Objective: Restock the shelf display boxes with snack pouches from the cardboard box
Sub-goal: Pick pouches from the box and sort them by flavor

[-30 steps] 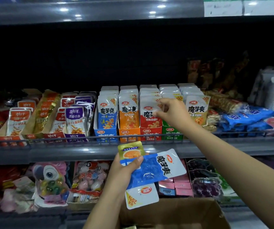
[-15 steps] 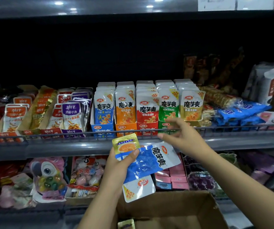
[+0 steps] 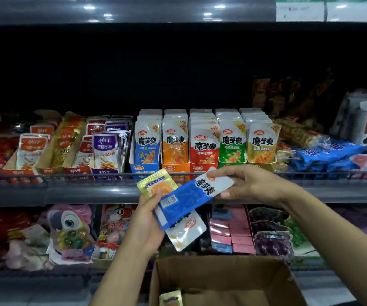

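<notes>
My left hand (image 3: 147, 219) grips a fan of snack pouches in front of the shelf edge: a yellow pouch (image 3: 156, 183), a blue pouch (image 3: 191, 197) and a white-and-yellow pouch (image 3: 186, 233) below. My right hand (image 3: 251, 184) pinches the white top end of the blue pouch. On the shelf behind stand five display boxes of pouches: blue (image 3: 146, 149), orange (image 3: 175, 147), red (image 3: 203, 149), green (image 3: 231, 146) and yellow (image 3: 263, 144). The open cardboard box (image 3: 226, 281) sits below my hands, with a gold pouch (image 3: 170, 298) showing inside.
A wire rail (image 3: 89, 176) runs along the shelf front. Left of the display boxes are boxes of orange and purple fish-snack pouches (image 3: 105, 151). Blue bags (image 3: 324, 153) lie at the right. The lower shelf holds a parrot candy pack (image 3: 70, 230) and pink boxes (image 3: 231, 233).
My right hand left the green display box, came down and took hold of the blue pouch's top end. My left hand kept its pouches and stayed about where it was.
</notes>
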`<action>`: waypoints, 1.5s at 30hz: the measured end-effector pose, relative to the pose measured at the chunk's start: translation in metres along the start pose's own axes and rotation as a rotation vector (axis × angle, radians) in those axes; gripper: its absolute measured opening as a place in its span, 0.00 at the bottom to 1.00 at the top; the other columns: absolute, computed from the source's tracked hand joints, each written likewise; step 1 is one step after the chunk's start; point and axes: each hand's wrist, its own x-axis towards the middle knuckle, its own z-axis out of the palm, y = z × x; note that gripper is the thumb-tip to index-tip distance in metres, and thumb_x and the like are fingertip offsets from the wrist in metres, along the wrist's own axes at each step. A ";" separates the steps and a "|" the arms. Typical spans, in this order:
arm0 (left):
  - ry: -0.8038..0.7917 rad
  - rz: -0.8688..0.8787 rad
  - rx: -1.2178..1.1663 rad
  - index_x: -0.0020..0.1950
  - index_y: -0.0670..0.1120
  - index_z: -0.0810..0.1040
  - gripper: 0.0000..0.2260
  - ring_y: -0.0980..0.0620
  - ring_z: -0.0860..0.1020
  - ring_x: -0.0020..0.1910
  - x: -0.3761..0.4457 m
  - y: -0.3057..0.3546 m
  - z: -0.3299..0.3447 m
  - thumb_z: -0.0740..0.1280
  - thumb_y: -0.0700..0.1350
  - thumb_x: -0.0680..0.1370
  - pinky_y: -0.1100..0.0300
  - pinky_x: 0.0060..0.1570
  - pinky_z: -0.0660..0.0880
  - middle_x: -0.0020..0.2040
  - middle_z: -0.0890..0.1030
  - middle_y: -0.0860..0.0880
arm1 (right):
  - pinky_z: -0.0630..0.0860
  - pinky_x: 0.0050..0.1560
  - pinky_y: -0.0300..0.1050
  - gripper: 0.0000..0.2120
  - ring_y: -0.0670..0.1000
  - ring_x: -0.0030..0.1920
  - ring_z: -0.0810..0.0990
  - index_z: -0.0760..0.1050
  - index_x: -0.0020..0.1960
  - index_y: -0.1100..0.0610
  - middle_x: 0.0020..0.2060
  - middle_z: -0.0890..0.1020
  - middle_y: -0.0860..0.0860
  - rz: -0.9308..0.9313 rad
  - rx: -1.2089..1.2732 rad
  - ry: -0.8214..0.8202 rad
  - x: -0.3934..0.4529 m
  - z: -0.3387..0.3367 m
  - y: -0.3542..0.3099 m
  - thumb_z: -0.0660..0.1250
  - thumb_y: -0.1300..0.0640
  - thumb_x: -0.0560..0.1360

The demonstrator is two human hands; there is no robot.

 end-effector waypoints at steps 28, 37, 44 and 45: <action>0.287 0.278 0.192 0.55 0.50 0.77 0.10 0.46 0.83 0.47 0.000 0.048 -0.029 0.67 0.39 0.77 0.46 0.50 0.78 0.48 0.85 0.48 | 0.74 0.30 0.37 0.21 0.45 0.34 0.79 0.73 0.59 0.56 0.44 0.80 0.52 0.020 -0.288 0.099 0.162 0.039 -0.097 0.75 0.60 0.69; 0.276 0.211 0.100 0.58 0.46 0.75 0.08 0.48 0.84 0.41 0.003 0.051 -0.028 0.61 0.39 0.80 0.55 0.40 0.77 0.44 0.85 0.45 | 0.72 0.46 0.41 0.16 0.47 0.48 0.76 0.74 0.60 0.53 0.50 0.79 0.48 -0.253 -0.500 0.651 0.194 0.033 -0.113 0.71 0.58 0.73; 0.376 0.188 0.084 0.54 0.46 0.77 0.06 0.46 0.81 0.41 0.007 0.048 -0.032 0.65 0.40 0.79 0.54 0.40 0.76 0.43 0.82 0.46 | 0.72 0.55 0.46 0.25 0.54 0.62 0.74 0.70 0.68 0.49 0.63 0.75 0.51 -0.127 -0.941 0.488 0.201 0.055 -0.091 0.71 0.49 0.73; 0.379 0.190 0.086 0.53 0.47 0.77 0.05 0.46 0.81 0.41 0.008 0.048 -0.032 0.65 0.40 0.79 0.53 0.40 0.76 0.43 0.82 0.46 | 0.71 0.56 0.45 0.26 0.54 0.63 0.72 0.70 0.69 0.48 0.63 0.74 0.52 -0.130 -0.998 0.496 0.201 0.056 -0.088 0.70 0.48 0.73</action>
